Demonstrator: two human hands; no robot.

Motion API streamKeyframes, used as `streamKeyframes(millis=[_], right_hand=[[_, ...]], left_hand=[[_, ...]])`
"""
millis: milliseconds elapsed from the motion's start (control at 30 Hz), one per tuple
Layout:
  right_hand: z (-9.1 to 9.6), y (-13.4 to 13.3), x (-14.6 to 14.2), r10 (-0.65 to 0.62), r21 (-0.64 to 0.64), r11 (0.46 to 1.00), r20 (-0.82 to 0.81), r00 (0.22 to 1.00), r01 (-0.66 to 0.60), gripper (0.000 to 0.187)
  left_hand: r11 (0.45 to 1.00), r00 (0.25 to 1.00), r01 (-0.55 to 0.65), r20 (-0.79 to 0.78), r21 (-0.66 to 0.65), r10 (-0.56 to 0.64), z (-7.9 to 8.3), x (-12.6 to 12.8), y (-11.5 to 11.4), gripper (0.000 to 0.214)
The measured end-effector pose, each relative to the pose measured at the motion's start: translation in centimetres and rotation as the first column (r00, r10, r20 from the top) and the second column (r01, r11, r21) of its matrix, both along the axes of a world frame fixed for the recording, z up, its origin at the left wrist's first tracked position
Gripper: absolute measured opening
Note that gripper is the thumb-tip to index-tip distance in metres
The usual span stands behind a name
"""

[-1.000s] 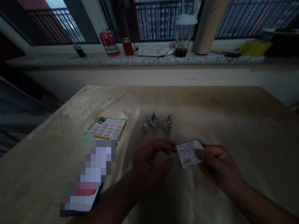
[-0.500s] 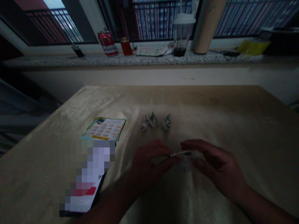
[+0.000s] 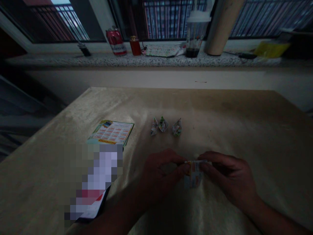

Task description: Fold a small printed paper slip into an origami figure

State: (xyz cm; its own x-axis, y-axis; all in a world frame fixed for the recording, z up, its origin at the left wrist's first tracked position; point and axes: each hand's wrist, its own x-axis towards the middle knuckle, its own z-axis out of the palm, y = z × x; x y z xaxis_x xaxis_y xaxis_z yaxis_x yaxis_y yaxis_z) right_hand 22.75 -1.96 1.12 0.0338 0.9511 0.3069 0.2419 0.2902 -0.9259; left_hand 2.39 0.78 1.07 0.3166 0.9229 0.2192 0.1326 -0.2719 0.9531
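Both hands meet over the near part of a beige table (image 3: 234, 117). My left hand (image 3: 158, 174) and my right hand (image 3: 227, 176) each pinch one side of a small printed paper sheet (image 3: 194, 173), which is bent over along its top edge. The fingers of both hands are closed on it. Just beyond the hands, three small folded paper figures (image 3: 166, 125) made of the same printed paper stand in a row on the table.
A stack of printed leaflets (image 3: 111, 133) lies to the left, with a blurred-out flat object (image 3: 94, 182) nearer me. On the stone windowsill (image 3: 73, 60) stand a red can (image 3: 116, 41), a small red container (image 3: 135, 45), a lidded drink cup (image 3: 195, 34) and more paper (image 3: 163, 50).
The sheet was held flat and face-up in my right hand a second ago. Both hands then closed in on it and bent it over, and it now hangs folded between them.
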Motion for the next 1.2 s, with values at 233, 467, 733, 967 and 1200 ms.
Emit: streamKeyframes(millis=[233, 467, 733, 967, 1200], right_hand=[[0.06, 0.11, 0.02, 0.023, -0.028, 0.999, -0.005, 1.0, -0.023, 0.011], [-0.3, -0.24, 0.25, 0.032, 0.024, 0.999, -0.016, 0.999, -0.031, 0.011], [-0.33, 0.15, 0.1, 0.101, -0.133, 0.987, 0.062, 0.993, -0.092, 0.009], [-0.17, 0.24, 0.39, 0.14, -0.17, 0.977, 0.066, 0.988, -0.127, 0.015], [-0.82, 0.28, -0.19, 0.212, -0.326, 0.919, -0.069, 0.975, -0.223, 0.022]], left_hand=[[0.999, 1.0, 0.012, -0.017, 0.033, -0.011, -0.01, -0.19, -0.16, 0.009], [0.997, 0.998, 0.058, -0.033, 0.046, -0.057, -0.33, 0.01, 0.0, 0.005], [0.997, 0.998, 0.043, -0.035, -0.06, -0.046, -0.07, -0.07, 0.29, 0.013], [0.934, 0.995, 0.104, 0.038, -0.342, -0.096, -0.66, -0.03, 0.78, 0.015], [0.95, 0.996, 0.074, -0.024, -0.302, -0.086, 0.01, 0.22, 0.75, 0.018]])
